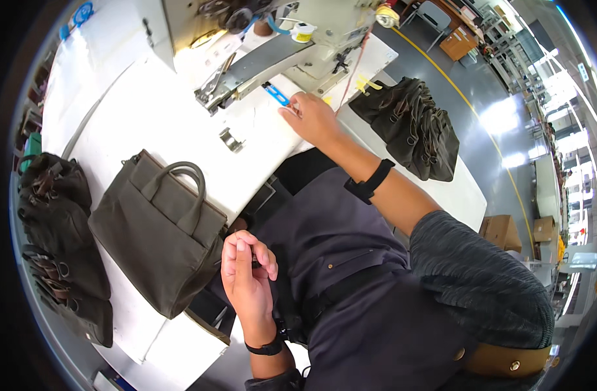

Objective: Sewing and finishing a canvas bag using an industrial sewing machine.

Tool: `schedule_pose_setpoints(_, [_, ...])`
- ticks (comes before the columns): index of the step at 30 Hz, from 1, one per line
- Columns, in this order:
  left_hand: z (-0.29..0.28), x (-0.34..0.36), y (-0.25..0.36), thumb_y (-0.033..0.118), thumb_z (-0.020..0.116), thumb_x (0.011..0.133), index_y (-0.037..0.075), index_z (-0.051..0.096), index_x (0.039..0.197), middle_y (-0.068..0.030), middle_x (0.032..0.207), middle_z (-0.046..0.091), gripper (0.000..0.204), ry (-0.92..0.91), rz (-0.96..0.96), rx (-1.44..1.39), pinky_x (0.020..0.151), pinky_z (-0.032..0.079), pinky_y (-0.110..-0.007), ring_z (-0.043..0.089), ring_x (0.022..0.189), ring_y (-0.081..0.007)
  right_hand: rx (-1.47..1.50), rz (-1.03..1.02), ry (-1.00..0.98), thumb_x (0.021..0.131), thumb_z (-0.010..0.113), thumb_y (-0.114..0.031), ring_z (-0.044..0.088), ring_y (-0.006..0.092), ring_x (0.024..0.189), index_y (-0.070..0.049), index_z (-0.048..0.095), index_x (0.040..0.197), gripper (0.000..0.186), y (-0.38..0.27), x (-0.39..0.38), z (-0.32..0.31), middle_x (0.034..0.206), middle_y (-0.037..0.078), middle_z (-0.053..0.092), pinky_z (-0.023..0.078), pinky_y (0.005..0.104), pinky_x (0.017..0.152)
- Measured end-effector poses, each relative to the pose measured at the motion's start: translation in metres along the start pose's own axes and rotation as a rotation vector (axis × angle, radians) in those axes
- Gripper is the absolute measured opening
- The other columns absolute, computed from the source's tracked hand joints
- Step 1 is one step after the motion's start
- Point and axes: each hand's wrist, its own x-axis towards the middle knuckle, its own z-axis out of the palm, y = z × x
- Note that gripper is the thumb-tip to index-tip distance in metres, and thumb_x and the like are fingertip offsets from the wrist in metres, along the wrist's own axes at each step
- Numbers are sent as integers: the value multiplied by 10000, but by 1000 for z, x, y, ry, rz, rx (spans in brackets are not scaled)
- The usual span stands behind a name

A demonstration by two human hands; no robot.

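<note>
My right hand (pixel 311 118) reaches onto the white sewing table, its thumb and fingers pinched at the near end of a slim blue hand tool (pixel 276 94) with a dark far end. The fingers partly cover that tool, so its exact kind does not show. In front of my apron, my left hand (pixel 248 272) is raised with its fingers curled in. Something small and dark shows between those fingers, too hidden to name. Just left of that hand stands a dark olive handbag (pixel 158 231) with upright looped handles.
A sewing machine (pixel 259 68) rises at the table's far side, with a small metal part (pixel 231 140) lying before it. More dark bags (pixel 64 247) are piled at the left edge; another row of bags (pixel 412 127) lies to the right. Cardboard boxes (pixel 501 233) stand on the floor.
</note>
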Motion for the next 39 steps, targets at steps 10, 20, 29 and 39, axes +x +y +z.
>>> schedule_pose_setpoints(10, [9,12,-49,236,476,1108,67,588,1082,-11,776,542,204,-22,49,-14,519,371,-229,473,615,-91,-218,154,-102,902,671,-462,703,453,799,-44,632,872,420,-1,17,6,809,220,716,544,553,710])
schedule_pose_setpoints(20, [49,53,-67,103,553,1074,-29,706,1135,-67,1033,747,211,198,550,425,752,512,-218,626,837,-61,785,144,-669,1014,628,-174,631,114,827,30,672,1120,234,-68,-67,-88,896,69,689,502,266,729])
schedule_pose_setpoints(29, [49,45,-70,87,607,1033,-41,730,1153,-175,1275,678,214,189,605,766,983,503,-311,647,1151,-226,1386,289,-650,957,708,-79,625,102,900,32,687,1200,268,-81,-125,-71,1056,54,684,503,257,783])
schedule_pose_setpoints(39, [30,52,-67,11,719,944,-30,768,1105,-80,1151,690,173,241,615,596,624,436,-195,549,748,-48,1806,716,-803,1056,570,-195,665,139,801,4,650,1210,264,-68,-98,-72,1082,89,730,521,282,683])
